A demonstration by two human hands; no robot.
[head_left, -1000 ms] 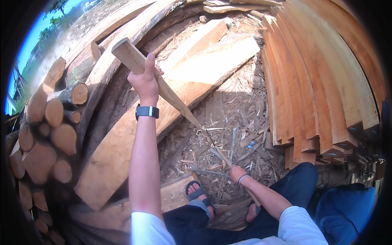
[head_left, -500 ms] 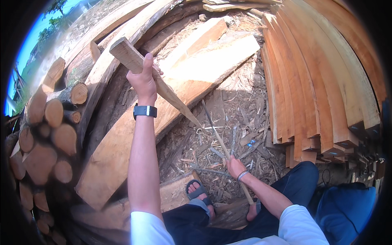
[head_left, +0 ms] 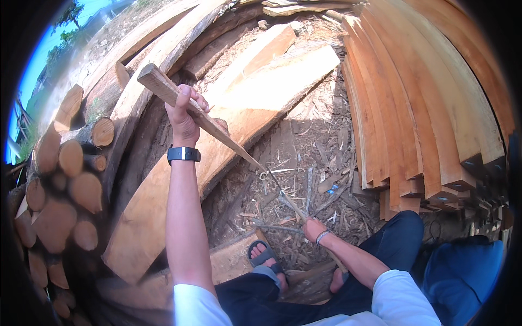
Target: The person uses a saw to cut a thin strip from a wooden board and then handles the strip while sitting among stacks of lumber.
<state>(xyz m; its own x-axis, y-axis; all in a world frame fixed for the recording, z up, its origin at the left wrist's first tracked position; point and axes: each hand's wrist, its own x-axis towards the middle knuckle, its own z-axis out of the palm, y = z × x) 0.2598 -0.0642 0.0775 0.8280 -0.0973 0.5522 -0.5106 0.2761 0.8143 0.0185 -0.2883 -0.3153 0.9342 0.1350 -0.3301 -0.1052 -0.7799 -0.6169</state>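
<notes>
My left hand point(head_left: 185, 122), below a dark wristband, is closed around a tapered wooden stake point(head_left: 159, 85). The stake slants down to the right, its wide end up and its thin tip low. In my right hand point(head_left: 314, 230) is a long-handled knife with a straight wooden handle point(head_left: 293, 207) and a narrow dark blade point(head_left: 275, 182). The blade's end lies at the stake's thin tip; whether they touch I cannot tell. Behind my right hand the handle runs on down toward my foot.
A thick sawn slab point(head_left: 147, 212) lies diagonally beyond my left arm. Cut logs point(head_left: 57, 225) are stacked at the left. Long sawn boards point(head_left: 405, 125) stand in a row at the right. Wood chips point(head_left: 293, 149) litter the ground near my sandalled foot point(head_left: 262, 255).
The stake has moved a little left and down with my left hand. The knife's blade has dropped from beside the stake to its tip, and the handle has tilted leftward.
</notes>
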